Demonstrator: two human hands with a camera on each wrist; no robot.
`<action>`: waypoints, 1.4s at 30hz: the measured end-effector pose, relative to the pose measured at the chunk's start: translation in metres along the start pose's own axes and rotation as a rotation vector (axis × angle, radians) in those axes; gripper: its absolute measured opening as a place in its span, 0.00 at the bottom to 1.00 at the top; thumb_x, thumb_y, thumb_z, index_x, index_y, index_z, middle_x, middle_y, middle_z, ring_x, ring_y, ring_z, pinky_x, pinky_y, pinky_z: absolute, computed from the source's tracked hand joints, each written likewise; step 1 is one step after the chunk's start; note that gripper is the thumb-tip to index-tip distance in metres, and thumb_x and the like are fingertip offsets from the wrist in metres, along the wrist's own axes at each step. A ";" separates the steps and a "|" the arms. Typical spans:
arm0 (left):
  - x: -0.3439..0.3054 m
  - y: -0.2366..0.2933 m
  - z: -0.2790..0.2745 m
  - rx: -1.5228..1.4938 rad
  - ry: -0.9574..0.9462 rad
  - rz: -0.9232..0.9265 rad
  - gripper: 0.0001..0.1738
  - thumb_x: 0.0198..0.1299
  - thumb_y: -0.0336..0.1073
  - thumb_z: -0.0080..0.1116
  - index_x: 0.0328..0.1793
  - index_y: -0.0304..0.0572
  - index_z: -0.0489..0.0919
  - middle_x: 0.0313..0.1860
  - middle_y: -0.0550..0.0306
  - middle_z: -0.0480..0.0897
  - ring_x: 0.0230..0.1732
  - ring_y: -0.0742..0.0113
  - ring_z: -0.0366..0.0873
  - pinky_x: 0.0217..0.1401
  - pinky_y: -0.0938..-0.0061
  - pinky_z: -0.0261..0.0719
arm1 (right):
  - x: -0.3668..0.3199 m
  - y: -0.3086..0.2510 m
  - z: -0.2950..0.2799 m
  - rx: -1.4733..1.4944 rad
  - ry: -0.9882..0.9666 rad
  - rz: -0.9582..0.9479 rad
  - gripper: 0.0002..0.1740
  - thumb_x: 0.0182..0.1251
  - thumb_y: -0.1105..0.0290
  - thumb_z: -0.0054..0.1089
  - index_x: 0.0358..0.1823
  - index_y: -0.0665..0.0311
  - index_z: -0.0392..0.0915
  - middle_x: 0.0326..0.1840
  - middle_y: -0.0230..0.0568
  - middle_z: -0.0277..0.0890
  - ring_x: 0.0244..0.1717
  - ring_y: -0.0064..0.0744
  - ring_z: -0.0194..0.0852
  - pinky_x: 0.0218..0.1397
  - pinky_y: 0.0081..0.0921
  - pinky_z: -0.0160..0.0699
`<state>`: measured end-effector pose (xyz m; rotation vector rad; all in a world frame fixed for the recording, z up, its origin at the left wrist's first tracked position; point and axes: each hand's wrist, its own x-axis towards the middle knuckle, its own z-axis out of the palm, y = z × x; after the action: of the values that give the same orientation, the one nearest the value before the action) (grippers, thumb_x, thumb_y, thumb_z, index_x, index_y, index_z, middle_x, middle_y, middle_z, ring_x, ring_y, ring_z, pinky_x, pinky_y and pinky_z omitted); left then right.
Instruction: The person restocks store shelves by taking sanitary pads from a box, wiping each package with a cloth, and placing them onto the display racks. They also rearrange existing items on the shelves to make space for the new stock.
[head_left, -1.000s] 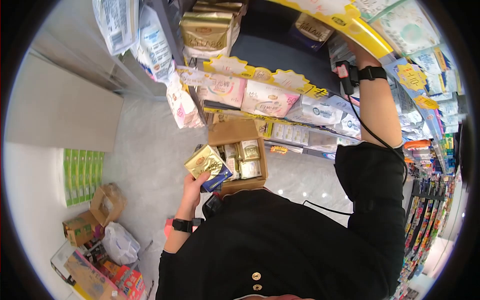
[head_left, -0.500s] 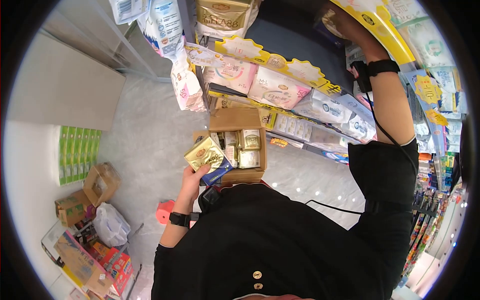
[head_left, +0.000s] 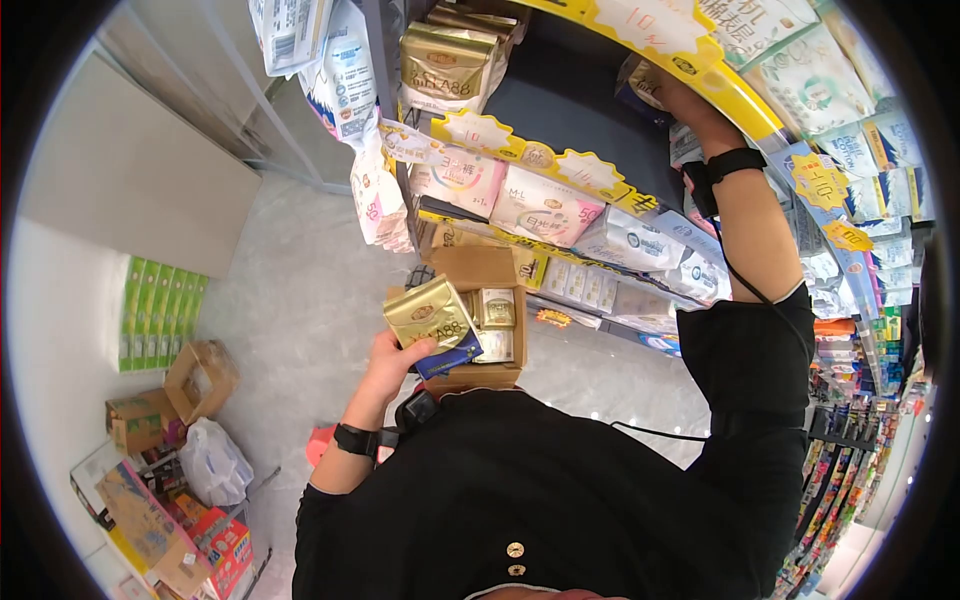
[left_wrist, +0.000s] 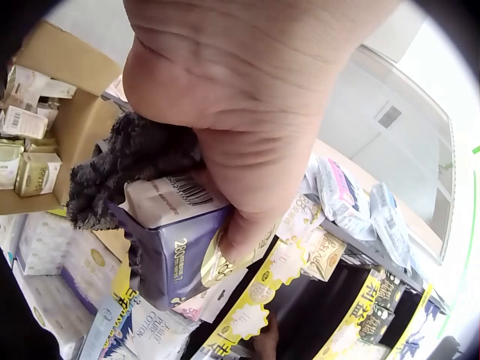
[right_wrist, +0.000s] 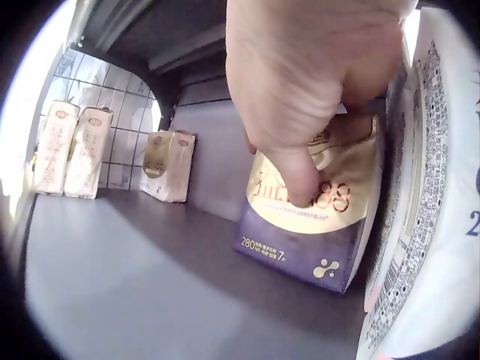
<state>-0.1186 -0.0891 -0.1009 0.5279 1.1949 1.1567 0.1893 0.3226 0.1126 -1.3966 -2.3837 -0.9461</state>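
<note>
In the head view, my left hand (head_left: 392, 362) holds a gold-and-blue sanitary pad pack (head_left: 430, 318), thumb across its front, overlapping the open cardboard box (head_left: 468, 375). Up close in the left wrist view, a dark fuzzy cloth (left_wrist: 124, 169) bunches beside that pack. My right hand (head_left: 700, 112) reaches deep into the dark shelf (head_left: 560, 85). There it grips another gold-and-purple pad pack (right_wrist: 300, 240), its thumb pressed on the printed front. This pack stands on the shelf floor, slightly tilted, close to white packs (right_wrist: 424, 210) at the right. My right fingers behind it are hidden.
Gold packs (head_left: 445, 68) stand at the shelf's left end. Yellow price strips (head_left: 530, 140) line the shelf edges, with pink-and-white packs (head_left: 545, 205) below. Smaller packs (head_left: 495, 310) fill the box. Cartons (head_left: 200, 380) and a white plastic bag (head_left: 215, 460) lie on the floor at left.
The pack at my right hand has turned and is now more covered by the hand. My left hand has moved its pack a little further over the box. The head view has shifted slightly.
</note>
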 end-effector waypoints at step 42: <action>0.031 0.061 0.055 0.344 -0.278 0.317 0.13 0.66 0.36 0.56 0.50 0.35 0.83 0.45 0.60 0.84 0.46 0.76 0.76 0.52 0.78 0.73 | -0.119 -0.054 -0.099 1.404 0.011 0.750 0.21 0.61 0.69 0.66 0.52 0.71 0.72 0.33 0.39 0.78 0.21 0.20 0.72 0.23 0.19 0.72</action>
<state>-0.0957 -0.0253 -0.0453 1.1351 1.0951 1.0996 0.1936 0.1591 0.1083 -1.2981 -1.4823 0.7794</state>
